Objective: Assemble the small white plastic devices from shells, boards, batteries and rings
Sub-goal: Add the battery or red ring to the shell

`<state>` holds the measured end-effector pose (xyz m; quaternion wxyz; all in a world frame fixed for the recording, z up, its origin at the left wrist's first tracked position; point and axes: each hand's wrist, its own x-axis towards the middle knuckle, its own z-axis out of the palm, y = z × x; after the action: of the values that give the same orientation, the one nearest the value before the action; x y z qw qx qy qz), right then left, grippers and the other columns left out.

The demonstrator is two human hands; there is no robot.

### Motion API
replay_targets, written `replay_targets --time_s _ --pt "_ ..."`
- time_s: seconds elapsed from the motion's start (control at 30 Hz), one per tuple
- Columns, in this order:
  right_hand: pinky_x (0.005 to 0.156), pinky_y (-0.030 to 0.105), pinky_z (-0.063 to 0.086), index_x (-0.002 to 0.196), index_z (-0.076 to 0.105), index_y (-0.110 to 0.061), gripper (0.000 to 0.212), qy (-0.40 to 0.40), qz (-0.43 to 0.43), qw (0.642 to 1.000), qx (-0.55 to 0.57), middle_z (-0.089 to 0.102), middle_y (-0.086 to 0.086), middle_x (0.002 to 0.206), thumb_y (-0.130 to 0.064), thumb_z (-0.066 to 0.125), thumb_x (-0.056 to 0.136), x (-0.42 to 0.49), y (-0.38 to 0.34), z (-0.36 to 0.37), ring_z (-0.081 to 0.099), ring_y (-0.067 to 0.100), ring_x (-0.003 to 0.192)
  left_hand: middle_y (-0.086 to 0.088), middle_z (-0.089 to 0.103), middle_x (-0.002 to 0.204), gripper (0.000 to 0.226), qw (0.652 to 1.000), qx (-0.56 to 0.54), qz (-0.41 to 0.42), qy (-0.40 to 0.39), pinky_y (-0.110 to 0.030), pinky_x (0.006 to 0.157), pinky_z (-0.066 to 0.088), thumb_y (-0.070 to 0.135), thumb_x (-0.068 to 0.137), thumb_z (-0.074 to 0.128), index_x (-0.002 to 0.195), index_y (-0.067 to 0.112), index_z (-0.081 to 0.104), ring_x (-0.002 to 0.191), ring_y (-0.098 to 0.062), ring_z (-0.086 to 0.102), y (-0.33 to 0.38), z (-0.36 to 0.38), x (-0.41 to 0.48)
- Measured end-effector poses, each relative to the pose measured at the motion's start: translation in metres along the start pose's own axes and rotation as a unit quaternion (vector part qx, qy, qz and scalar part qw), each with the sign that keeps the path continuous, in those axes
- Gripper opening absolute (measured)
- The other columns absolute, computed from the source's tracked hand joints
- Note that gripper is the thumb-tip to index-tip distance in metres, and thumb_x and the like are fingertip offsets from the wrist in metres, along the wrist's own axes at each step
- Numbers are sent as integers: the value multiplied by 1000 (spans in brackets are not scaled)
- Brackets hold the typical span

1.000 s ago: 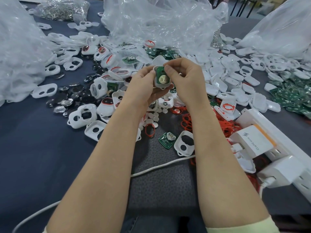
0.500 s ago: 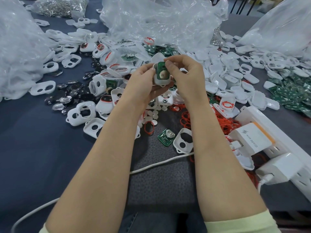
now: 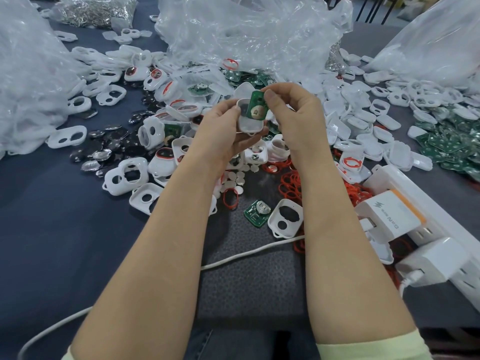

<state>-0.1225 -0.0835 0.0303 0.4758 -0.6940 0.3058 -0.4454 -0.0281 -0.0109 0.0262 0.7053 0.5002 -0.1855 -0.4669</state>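
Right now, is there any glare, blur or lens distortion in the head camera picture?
Head view: light soft and even; strong glare on the crinkled clear plastic bag; the small green circuit board and white plastic shell being held look sharp; wide-angle lens bows the edges, slanting the long white plastic power strip.

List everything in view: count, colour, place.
held shell: one, white, centre
held circuit board: one, green, tilted over that shell
loose circuit board: one, green, on grey mat
empty shells: many, white, across the table
rings: many, red, centre-right
glossy discs: many, dark, left
board pile: many, green, far right
plastic bags: several, clear, back
chargers: two, white, lower right
left hand: grips held shell
right hand: pinches held circuit board
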Motion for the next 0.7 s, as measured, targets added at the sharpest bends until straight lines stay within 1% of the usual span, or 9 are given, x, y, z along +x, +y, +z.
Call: replay_targets --time_s 0.1,0.17,0.23,0.3,0.4,0.53,0.6,0.7 --pt "66 12 48 88 65 -18 10 -16 -1 1000 -14 65 -2 85 -12 60 93 -1 -1 2 58 6 81 -23 64 117 19 1000 -3 3 2 -30 66 61 10 104 37 113 9 54 80 -28 68 0 -1 0" --pt "62 11 47 89 65 -17 9 -27 0 999 -25 64 4 89 -11 60 93 -2 -1 3 59 10 83 -19 64 110 17 1000 1 10 2 -28 63 60 10 103 39 109 10 55 77 -25 69 -1 -1 0" --pt "60 11 45 89 65 -17 9 -33 2 999 -38 63 5 89 -12 60 93 -2 -1 4 59 11 83 -16 65 102 15 1000 4 13 1 -26 59 59 10 103 40 105 12 56 74 -23 68 -1 -1 0" --pt "61 11 46 90 66 -16 8 -35 0 998 -44 63 4 89 -11 60 93 -2 0 4 58 8 80 -15 65 98 15 1000 5 13 0 -24 56 57 11 103 41 104 12 55 74 -23 68 -1 -1 0" --pt "66 12 48 90 66 -16 8 -33 -4 998 -50 63 4 90 -11 60 92 -2 1 4 57 6 80 -17 64 103 15 1000 10 15 -1 -24 57 57 11 103 41 111 10 54 77 -24 68 -2 -1 0" --pt "62 13 49 89 66 -17 9 -34 3 999 -39 63 4 87 -12 60 93 -2 2 3 58 6 76 -18 64 106 17 1000 6 16 -2 -25 58 58 12 103 41 115 10 53 79 -25 68 -2 -1 0" --pt "60 13 48 89 65 -18 9 -35 11 999 -27 63 5 87 -13 59 94 -2 2 3 60 6 74 -17 64 104 16 1000 9 17 -2 -25 59 58 12 103 40 112 10 54 77 -25 68 -2 -1 0" --pt "60 13 49 90 65 -16 9 -45 15 999 -19 62 7 88 -11 58 94 -1 2 3 60 3 72 -14 65 99 16 1000 8 18 -3 -25 59 59 12 103 41 102 13 56 74 -23 69 -2 -1 0"
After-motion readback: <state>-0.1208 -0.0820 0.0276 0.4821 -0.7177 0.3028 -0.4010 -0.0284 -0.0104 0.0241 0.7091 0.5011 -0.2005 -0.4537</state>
